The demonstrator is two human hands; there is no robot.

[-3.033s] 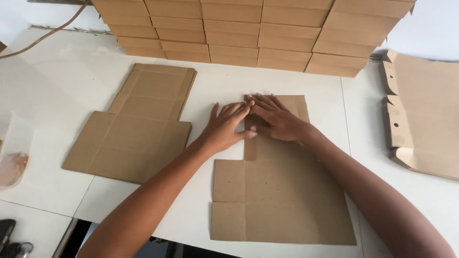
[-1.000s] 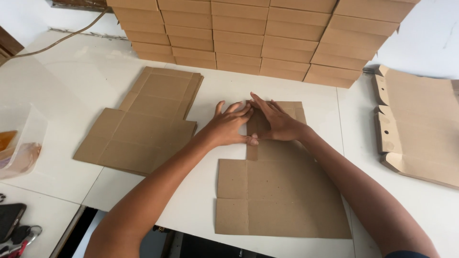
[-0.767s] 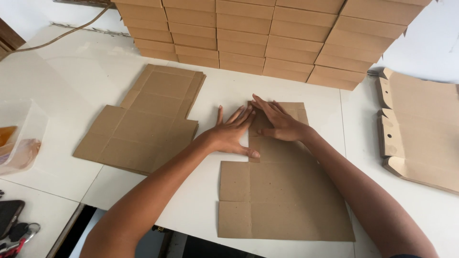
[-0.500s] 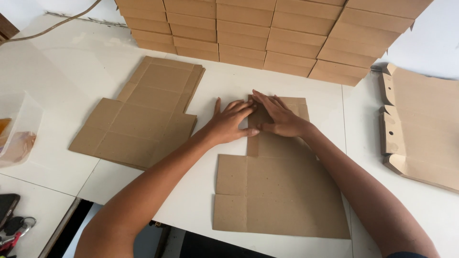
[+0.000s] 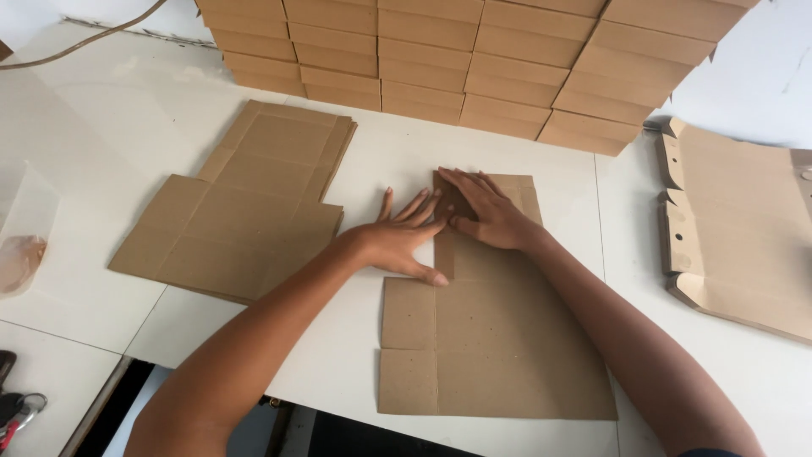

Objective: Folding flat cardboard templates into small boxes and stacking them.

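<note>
- Blank (image 5: 499, 338): flat brown cardboard cut-out, lying on the white surface (image 5: 110, 110) directly before the person; small flap at its far end folded over.
- Left hand (image 5: 404, 239): fingers spread and flat, gripping nothing; palm on the surface just left of the blank, thumb and fingertips touching the flap's edge.
- Right hand (image 5: 482, 211): fingers extended and flat, gripping nothing; pressed down on the folded flap at the far end.
- Step in hand, as judged: creasing the flap. Done well, it called for pressure along the scored line, both hands level, the blank kept from sliding on the smooth surface.
- Flat stack (image 5: 241, 211): more cut blanks piled to the left, near but apart from the blank.
- Folded boxes (image 5: 474, 59): rows stacked against the far wall, just beyond the blank; little room to push forward.
- Right pile (image 5: 744, 237): further cardboard pieces with notched edges, well apart.
- Plastic bag (image 5: 21, 254): clear, at the left edge, contents unclear.
- Cable (image 5: 76, 46): running across the far left corner.
- Red-handled tool (image 5: 17, 415): lower left, partly out of view.
- Nothing lay on the blank itself.
</note>
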